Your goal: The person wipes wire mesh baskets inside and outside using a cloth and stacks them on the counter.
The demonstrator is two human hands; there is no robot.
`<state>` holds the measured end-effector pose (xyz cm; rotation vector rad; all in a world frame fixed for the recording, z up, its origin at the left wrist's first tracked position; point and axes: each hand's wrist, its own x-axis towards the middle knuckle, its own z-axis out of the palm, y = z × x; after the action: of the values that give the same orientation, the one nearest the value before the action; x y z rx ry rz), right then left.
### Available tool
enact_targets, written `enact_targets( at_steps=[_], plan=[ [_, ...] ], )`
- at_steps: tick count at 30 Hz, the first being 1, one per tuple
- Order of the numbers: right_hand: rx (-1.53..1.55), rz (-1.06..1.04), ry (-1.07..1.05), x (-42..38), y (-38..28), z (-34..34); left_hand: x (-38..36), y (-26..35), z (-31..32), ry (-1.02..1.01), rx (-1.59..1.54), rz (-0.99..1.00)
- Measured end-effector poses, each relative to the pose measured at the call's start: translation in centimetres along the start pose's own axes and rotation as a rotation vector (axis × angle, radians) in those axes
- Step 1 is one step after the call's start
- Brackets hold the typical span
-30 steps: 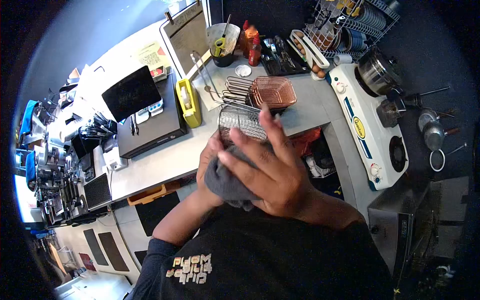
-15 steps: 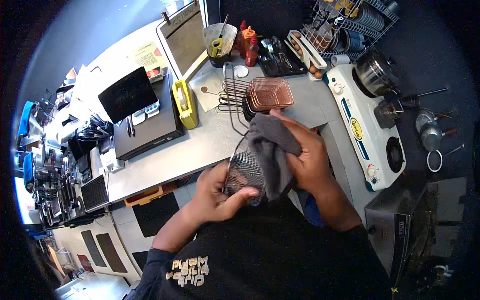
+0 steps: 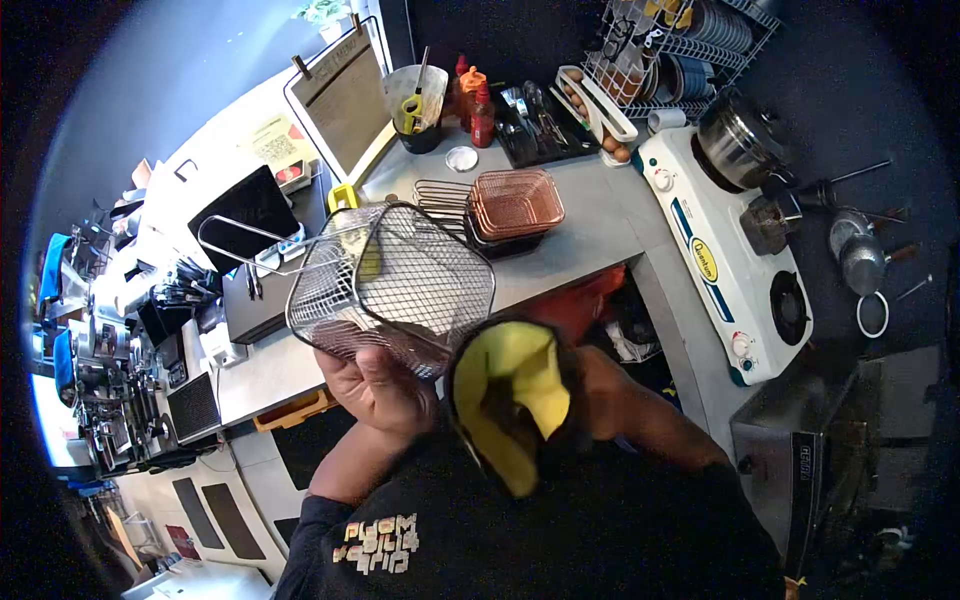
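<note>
My left hand [image 3: 380, 392] grips the lower side of a silver wire-mesh basket [image 3: 415, 270], whose long wire handle points up and to the left. Just right of it, my right hand [image 3: 600, 395] is closed on a dark cloth [image 3: 510, 395] with its yellow side showing. The cloth is apart from most of the mesh, near its lower right edge, and blurred by motion. Behind them, stacked copper-coloured wire baskets [image 3: 515, 203] rest on the counter with their handles toward the left.
A white two-burner stove [image 3: 715, 260] with a steel pot [image 3: 740, 145] stands at the right. Sauce bottles [image 3: 482, 115], a cutlery tray [image 3: 545, 125], eggs [image 3: 615, 150] and a dish rack [image 3: 690, 55] line the back. A black monitor [image 3: 245, 220] stands left.
The mesh basket has swung up and left and turned, now showing its open side. The cloth has come away from it, its yellow side now turned to view.
</note>
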<state>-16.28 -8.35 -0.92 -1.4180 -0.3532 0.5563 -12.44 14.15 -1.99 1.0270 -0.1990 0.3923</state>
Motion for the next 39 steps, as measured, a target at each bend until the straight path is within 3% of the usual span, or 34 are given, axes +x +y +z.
enact_targets(
  at_steps=[2, 5, 7, 9, 11, 12, 13, 14, 17, 19, 21, 23, 26, 28, 30, 33, 34, 35, 36, 38, 39],
  plan=[
    [-0.115, -0.061, 0.220, -0.8, -1.1, -1.1, 0.3, -0.5, 0.9, -0.024, -0.021, 0.002],
    [0.172, -0.277, 0.653, 0.7, -2.9, -4.3, -0.3, -1.8, 3.5, -0.267, 0.071, 0.061],
    [-0.638, -0.411, 0.723, 0.2, -1.9, -6.3, -0.4, -3.2, 6.0, -0.436, 0.195, 0.164],
    [-1.117, -0.475, 0.658, -0.7, 1.1, -8.9, -0.5, -4.9, 7.8, -0.516, 0.159, 0.171],
    [-0.035, -0.299, 0.586, -0.7, 1.1, -9.2, -0.1, -6.6, 10.3, -0.463, 0.123, 0.226],
    [0.041, -0.279, 0.509, -1.3, 0.9, -10.1, 0.0, -7.5, 11.6, -0.427, 0.108, 0.253],
    [0.117, -0.252, 0.434, -1.9, 0.6, -11.0, 0.7, -8.1, 11.8, -0.475, 0.322, 0.412],
    [0.190, -0.221, 0.362, -2.4, 0.3, -11.9, 0.8, -9.2, 13.0, -0.435, 0.249, 0.404],
    [-0.051, -0.255, 0.371, -4.0, -1.2, -14.9, 1.1, -11.4, 16.7, -0.383, 0.116, 0.319],
    [0.439, -0.156, 0.512, -4.1, -0.2, -19.0, 0.8, -11.6, 18.8, -0.400, 0.159, 0.234],
    [0.822, -0.091, 0.642, -3.1, -0.9, -21.8, 2.7, -11.4, 20.6, -0.618, 0.397, 0.393],
    [0.671, -0.082, 0.626, -2.6, 2.4, -23.6, 1.5, -14.0, 21.3, -0.632, 0.421, 0.389],
    [0.754, 0.016, 0.491, -2.9, 1.1, -24.1, 1.7, -16.4, 21.5, -0.588, 0.475, 0.361],
    [0.256, -0.010, 0.322, -4.2, -0.5, -24.6, 1.7, -17.3, 22.5, -0.401, 0.467, 0.368],
    [0.361, 0.004, 0.369, -4.6, 0.8, -25.1, 1.9, -17.2, 23.0, -0.290, 0.558, 0.387],
    [0.595, 0.136, 0.388, -5.1, 0.8, -29.0, 1.8, -17.5, 23.1, -0.377, 0.814, 0.370],
    [0.602, 0.147, 0.518, -5.3, 0.4, -29.7, 1.8, -17.6, 23.4, -0.420, 0.871, 0.417],
    [0.521, 0.063, 0.641, -5.4, -0.1, -30.5, 2.1, -17.1, 24.2, -0.509, 0.920, 0.296],
    [0.482, -0.005, 0.721, -5.8, 0.5, -32.4, 2.2, -17.7, 23.4, -0.649, 0.991, 0.313],
    [0.572, -0.231, 0.691, -7.1, 0.6, -35.5, 2.3, -16.9, 24.1, -0.905, 1.130, 0.192],
    [0.452, -0.301, 0.713, -7.9, 1.5, -37.7, 2.2, -17.1, 23.8, -0.971, 1.182, 0.163]
  ],
)
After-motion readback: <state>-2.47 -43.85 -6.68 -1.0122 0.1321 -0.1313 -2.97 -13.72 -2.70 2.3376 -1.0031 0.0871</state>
